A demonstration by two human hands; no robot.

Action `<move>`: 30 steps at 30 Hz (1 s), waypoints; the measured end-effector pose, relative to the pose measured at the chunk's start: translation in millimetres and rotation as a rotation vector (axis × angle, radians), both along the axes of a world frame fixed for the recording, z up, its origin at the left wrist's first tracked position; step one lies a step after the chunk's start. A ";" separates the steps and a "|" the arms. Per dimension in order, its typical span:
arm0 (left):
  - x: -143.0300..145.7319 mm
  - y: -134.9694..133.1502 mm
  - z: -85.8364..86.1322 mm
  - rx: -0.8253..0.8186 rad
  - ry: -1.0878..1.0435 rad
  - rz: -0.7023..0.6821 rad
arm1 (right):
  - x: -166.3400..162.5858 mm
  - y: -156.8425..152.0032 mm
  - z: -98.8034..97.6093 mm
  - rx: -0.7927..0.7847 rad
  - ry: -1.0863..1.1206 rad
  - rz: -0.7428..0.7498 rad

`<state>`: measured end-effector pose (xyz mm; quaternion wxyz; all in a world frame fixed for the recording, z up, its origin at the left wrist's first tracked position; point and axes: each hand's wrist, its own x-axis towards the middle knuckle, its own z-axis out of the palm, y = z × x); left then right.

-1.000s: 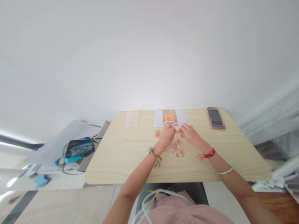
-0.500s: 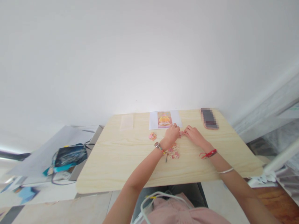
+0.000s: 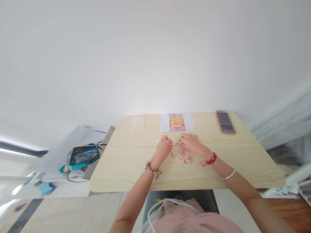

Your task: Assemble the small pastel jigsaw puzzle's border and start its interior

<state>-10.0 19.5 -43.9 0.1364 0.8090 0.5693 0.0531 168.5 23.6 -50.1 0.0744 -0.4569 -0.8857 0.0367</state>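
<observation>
Curling near lower-center puzzle pieces (image 3: pixel 181 155), left hand (image 3: pixel 163 149) and right hand (image 3: pixel 191 144), grips unclear, are risking scattering them by bumping.

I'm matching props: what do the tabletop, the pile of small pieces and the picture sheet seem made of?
Tabletop: pale wood or wood-look laminate, fairly matt; wavy grain lines show.
Pile of small pieces: perhaps card or thin wood; pink and cream sides show, finish too small to judge.
Picture sheet: likely paper, matt-looking, lying thin and flat, white beside a colour print.
</observation>
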 end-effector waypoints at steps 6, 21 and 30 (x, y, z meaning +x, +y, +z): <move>4.9 6.5 -9.9 0.035 0.000 -0.080 | -11.3 3.1 -3.1 -0.047 -0.025 -0.053; 3.2 14.5 -17.2 0.094 0.000 -0.175 | -13.6 -0.2 -10.3 0.004 0.044 -0.046; 5.0 12.1 -11.5 0.064 -0.056 -0.190 | -14.1 -1.2 -16.7 0.074 -0.029 -0.036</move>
